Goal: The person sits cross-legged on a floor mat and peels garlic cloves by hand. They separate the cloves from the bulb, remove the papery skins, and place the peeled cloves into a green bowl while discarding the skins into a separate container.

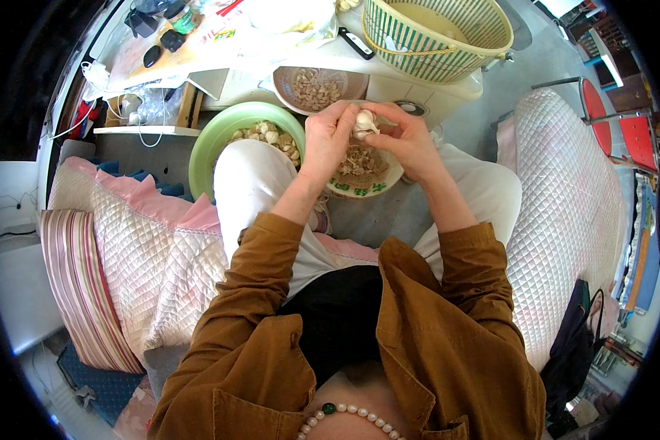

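A garlic bulb (364, 124) is held between my left hand (328, 137) and my right hand (410, 140), with the fingertips of both on it. Below the bulb, a pale bowl with green marks on its rim (357, 191) holds dry garlic skins (361, 165). To the left stands a light green plastic basin (202, 159) with garlic bulbs and cloves (269, 133), partly hidden by my left knee. Just beyond my hands, a colander (357, 85) contains many separated cloves (314, 89).
On the white table (313, 59) are a green-and-cream plastic basket (429, 60), a knife with a black handle (356, 44), plastic bags and a black computer mouse (152, 56). A quilted cover (566, 181) lies at the right, a striped cushion (88, 286) at the left.
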### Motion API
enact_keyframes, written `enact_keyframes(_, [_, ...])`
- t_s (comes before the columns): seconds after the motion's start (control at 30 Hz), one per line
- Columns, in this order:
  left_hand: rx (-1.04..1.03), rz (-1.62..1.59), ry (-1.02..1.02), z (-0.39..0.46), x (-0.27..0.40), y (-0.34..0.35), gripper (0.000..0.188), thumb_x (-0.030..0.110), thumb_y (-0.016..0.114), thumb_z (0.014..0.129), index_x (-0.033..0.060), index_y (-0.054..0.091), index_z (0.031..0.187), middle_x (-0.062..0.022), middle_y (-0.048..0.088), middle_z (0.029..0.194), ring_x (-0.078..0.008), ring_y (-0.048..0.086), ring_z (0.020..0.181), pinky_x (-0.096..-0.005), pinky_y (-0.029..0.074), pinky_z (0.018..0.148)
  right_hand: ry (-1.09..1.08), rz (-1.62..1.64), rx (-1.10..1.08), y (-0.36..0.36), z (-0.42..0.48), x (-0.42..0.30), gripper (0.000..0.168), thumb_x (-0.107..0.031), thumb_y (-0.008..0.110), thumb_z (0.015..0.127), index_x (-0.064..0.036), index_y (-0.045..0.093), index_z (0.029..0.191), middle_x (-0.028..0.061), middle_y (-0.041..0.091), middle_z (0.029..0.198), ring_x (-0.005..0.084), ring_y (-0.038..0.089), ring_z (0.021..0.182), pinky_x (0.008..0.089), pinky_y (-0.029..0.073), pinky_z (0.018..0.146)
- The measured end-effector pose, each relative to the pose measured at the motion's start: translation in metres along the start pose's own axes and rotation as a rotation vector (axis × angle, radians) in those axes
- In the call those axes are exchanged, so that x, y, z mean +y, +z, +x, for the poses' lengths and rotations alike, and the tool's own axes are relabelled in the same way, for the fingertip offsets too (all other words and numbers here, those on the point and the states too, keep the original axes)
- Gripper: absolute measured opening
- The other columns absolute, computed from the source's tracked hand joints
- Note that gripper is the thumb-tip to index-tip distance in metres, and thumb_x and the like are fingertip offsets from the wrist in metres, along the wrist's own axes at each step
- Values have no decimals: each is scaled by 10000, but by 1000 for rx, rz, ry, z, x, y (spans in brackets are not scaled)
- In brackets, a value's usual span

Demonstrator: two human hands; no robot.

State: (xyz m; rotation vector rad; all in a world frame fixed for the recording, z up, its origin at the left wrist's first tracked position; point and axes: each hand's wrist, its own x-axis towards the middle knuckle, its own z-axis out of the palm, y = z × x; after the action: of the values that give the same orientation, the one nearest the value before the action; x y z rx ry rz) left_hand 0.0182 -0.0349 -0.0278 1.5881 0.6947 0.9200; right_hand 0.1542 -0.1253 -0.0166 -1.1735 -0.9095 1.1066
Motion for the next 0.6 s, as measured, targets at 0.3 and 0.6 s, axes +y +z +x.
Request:
enact_keyframes(0.3, [48,-107,-132,4,-26,0,130,100,566,936,-6,626,889,-22,574,667,-82,482,599,-252,426,557,32,125,-37,7,0,-6,514,58,682,784,-26,574,1279,45,566,1187,133,585,1047,272,496,888])
enact_keyframes(0.6, [-122,-172,-200,3,2,-5,198,229,589,960,38,601,1009,34,528,719,-39,440,615,-185,351,544,50,4,67,-3,2,5,507,11,708,752,-12,590,1245,56,581,1173,117,592,1011,259,513,840])
